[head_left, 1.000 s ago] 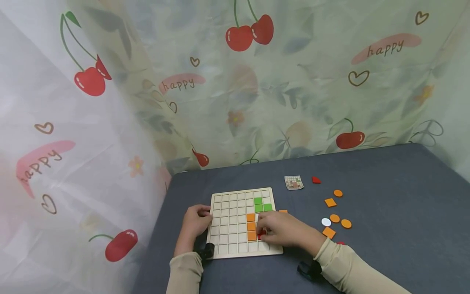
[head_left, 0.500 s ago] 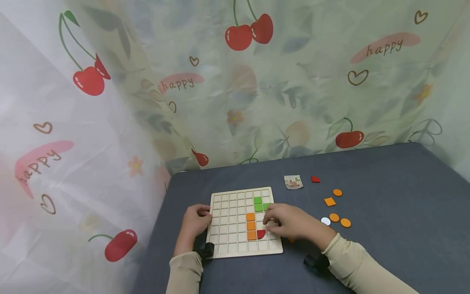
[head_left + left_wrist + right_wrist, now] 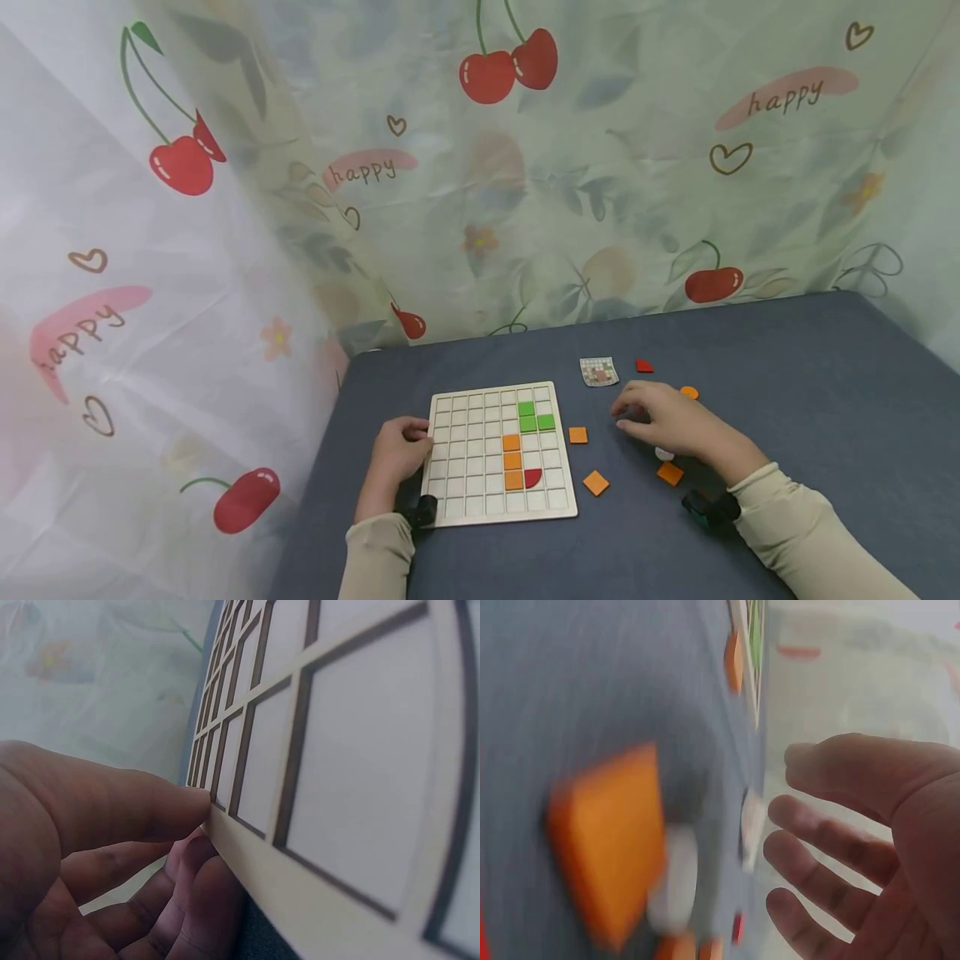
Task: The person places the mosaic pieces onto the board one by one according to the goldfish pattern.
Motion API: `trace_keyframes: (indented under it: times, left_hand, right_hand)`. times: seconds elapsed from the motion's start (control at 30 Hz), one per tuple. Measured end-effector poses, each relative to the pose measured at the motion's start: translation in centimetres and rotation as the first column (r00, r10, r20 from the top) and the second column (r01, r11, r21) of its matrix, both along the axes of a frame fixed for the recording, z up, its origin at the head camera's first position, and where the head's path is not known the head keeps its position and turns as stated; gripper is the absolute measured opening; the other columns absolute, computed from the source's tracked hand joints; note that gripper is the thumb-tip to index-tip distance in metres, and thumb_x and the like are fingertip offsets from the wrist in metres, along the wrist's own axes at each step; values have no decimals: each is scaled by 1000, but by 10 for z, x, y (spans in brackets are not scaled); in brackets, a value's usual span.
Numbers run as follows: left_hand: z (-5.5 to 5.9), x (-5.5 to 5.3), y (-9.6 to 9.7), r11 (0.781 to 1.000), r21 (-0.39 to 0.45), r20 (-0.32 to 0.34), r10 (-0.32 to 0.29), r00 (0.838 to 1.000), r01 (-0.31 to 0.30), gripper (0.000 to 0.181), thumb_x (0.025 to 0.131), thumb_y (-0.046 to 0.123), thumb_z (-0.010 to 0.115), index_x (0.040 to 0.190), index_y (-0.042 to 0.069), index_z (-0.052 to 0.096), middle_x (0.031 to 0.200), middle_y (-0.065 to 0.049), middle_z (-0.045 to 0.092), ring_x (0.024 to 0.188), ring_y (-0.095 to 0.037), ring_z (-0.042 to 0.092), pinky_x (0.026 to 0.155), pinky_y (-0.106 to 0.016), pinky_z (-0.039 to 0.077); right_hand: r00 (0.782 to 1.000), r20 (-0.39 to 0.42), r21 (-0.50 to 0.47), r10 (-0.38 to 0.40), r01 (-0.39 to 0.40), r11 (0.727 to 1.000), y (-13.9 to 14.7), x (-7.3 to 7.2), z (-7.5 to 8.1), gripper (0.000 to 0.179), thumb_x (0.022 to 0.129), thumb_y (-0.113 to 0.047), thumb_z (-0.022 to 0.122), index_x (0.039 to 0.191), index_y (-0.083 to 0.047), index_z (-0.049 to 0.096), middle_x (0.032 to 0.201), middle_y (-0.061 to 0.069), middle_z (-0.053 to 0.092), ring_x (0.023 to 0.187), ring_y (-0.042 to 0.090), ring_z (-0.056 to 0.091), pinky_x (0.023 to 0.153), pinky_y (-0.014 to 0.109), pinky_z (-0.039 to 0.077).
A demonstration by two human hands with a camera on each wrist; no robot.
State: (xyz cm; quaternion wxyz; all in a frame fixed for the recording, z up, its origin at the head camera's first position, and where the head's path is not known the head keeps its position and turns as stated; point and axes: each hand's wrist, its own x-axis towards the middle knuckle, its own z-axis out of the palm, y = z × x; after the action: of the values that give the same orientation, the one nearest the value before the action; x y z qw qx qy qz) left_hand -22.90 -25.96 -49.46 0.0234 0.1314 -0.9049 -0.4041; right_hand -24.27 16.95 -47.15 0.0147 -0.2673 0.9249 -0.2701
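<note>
A pale wooden grid board (image 3: 467, 506) lies on the table, holding three green squares, three orange squares (image 3: 512, 461) in a column and a red quarter-circle piece (image 3: 532, 477). My left hand (image 3: 401, 452) pinches its left edge, the thumb (image 3: 176, 811) on the rim and the other fingers curled below it in the left wrist view. To the right of the board my right hand (image 3: 663, 419) hovers with relaxed, parted fingers and nothing between them. Beneath it a white disc (image 3: 664, 454) is partly hidden, near an orange square tile (image 3: 670, 474).
Two orange tiles (image 3: 596, 482) lie just right of the board. Farther back are a small printed pattern card (image 3: 599, 372), a red piece (image 3: 644, 366) and an orange disc (image 3: 689, 392). A printed curtain (image 3: 525, 208) hangs behind the table (image 3: 787, 375).
My right hand has left the red piece in its cell on the board and moved right, over the loose pieces. The left hand stays at the board's edge.
</note>
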Motion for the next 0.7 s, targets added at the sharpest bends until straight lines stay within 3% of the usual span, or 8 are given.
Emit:
trace_keyframes:
  times: [0.23,0.43,0.7]
  left_hand:
    - [1,3,0,1000,8,5,-13,1000,13,30,93,6,70,121,1,75,102,-12,70,91,-24,65,74,-35,55]
    - [1,3,0,1000,-1,-1,-12,1000,12,30,91,5,70,121,1,76,101,-12,70,91,-24,65,74,-35,55]
    - [1,3,0,1000,0,3,-17,1000,17,30,92,6,70,121,1,76,103,-13,71,92,-25,66,73,-36,55]
  right_hand:
    - [995,45,30,-87,86,996,43,-5,-3,18,97,-14,76,114,-12,78,114,3,72,96,19,66,82,42,57]
    - [993,69,48,-97,94,994,63,-6,-8,17,95,-10,76,111,-13,80,112,2,71,90,15,61,74,34,54]
    - [991,69,53,-114,110,992,68,-6,-13,18,92,-7,77,108,-14,81,109,1,70,86,13,57,70,29,50]
